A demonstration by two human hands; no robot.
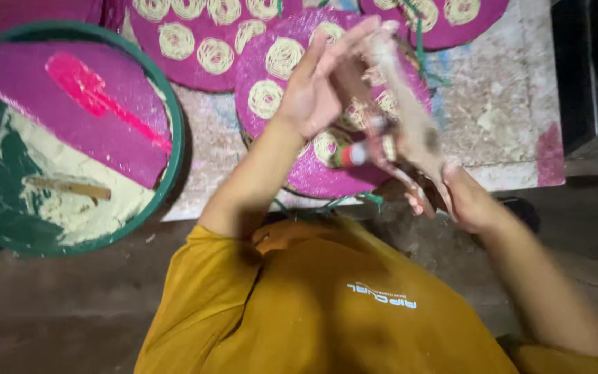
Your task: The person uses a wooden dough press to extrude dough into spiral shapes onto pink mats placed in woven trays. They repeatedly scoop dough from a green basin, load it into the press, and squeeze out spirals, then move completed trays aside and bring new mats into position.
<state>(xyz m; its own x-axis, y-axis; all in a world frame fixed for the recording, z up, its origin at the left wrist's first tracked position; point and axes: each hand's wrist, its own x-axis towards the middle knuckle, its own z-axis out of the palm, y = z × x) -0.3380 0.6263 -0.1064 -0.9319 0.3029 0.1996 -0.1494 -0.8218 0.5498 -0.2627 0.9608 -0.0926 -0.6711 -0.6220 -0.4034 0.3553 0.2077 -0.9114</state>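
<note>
My left hand (pixel 309 93) is raised with its fingers straight, pressed against the upper end of a long pale dough-coated piece (pixel 410 111). My right hand (pixel 461 197) grips the lower end of that piece from below. A small red and white cylinder (pixel 349 155) shows beside it, between my hands. The piece is blurred and I cannot tell exactly what it is. Both hands hover above a round pink mat (pixel 327 176) carrying several pale noodle coils.
More pink mats with noodle coils (pixel 195 48) lie on a pale, stained board (pixel 500 118). At left, a green round tub (pixel 174 159) holds pale dough, a pink mat, a pink spatula (pixel 98 97) and a wooden stick (pixel 70 187). Dark floor surrounds my yellow shirt.
</note>
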